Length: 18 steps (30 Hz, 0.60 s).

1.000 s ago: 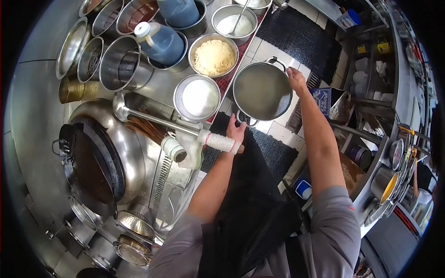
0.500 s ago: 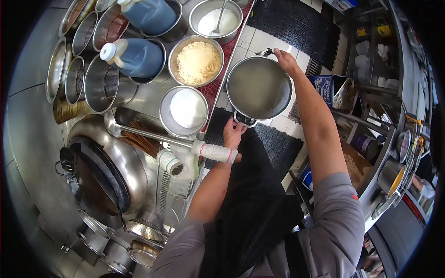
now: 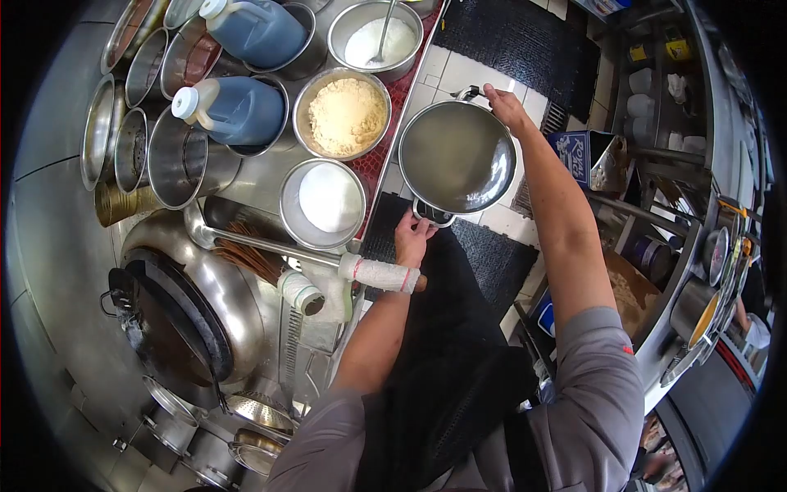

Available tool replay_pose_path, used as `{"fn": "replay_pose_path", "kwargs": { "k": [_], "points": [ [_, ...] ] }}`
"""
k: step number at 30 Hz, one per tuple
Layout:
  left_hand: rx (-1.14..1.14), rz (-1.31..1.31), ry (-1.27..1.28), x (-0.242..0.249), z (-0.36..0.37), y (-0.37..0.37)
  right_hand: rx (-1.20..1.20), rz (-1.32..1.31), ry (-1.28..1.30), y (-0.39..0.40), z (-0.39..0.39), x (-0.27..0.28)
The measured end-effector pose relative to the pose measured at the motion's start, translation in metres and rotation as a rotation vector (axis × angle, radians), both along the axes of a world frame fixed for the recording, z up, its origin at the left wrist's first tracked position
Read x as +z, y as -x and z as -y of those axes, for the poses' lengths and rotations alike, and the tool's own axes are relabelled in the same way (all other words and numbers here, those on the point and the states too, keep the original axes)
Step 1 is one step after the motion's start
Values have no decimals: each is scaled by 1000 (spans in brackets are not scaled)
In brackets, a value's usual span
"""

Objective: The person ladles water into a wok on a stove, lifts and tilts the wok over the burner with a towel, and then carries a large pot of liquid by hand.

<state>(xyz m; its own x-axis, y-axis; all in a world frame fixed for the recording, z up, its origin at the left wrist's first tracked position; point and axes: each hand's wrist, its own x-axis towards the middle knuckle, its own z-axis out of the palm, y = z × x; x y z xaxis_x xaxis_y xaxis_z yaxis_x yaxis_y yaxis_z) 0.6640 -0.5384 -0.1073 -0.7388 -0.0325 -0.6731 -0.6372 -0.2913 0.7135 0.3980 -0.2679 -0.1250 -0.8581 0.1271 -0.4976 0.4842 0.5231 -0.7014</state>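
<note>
Both hands hold a wide steel pan (image 3: 457,156) by its two loop handles, out over the tiled floor (image 3: 459,70) just beside the tabletop (image 3: 270,156) edge. The pan holds a shallow pool of murky liquid and sits roughly level. Left hand (image 3: 412,236) is at the near handle, fingers clenched around it from below. Right hand (image 3: 506,107) is at the far handle, arm stretched forward, fingers wrapped over the loop.

Below the pan, a black floor mat (image 3: 484,254).

On the tabletop, just left of the pan: a steel bowl of white powder (image 3: 324,201), and beyond it a bowl of yellowish crumbly powder (image 3: 345,115). Farther back, another bowl of white stuff with a spoon standing in it (image 3: 375,39). Two blue jugs (image 3: 238,107) with white caps rest in steel containers. Beside them stands a bare steel pot (image 3: 184,160).

A long ladle (image 3: 279,246) lies across the station, its handle wrapped in white cloth and ending just under the left wrist. A dark wok (image 3: 168,316) sits in its steel ring at lower left, with strainers (image 3: 254,414) near it.
</note>
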Motion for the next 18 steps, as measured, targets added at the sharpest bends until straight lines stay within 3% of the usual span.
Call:
{"fn": "replay_pose_path", "kwargs": {
  "k": [9, 18],
  "points": [
    [1, -9, -14, -1, 0, 0, 7, 51, 3, 3, -1, -4],
    [-8, -18, 7, -3, -1, 1, 20, -115, -35, 0, -2, -4]
  ]
}}
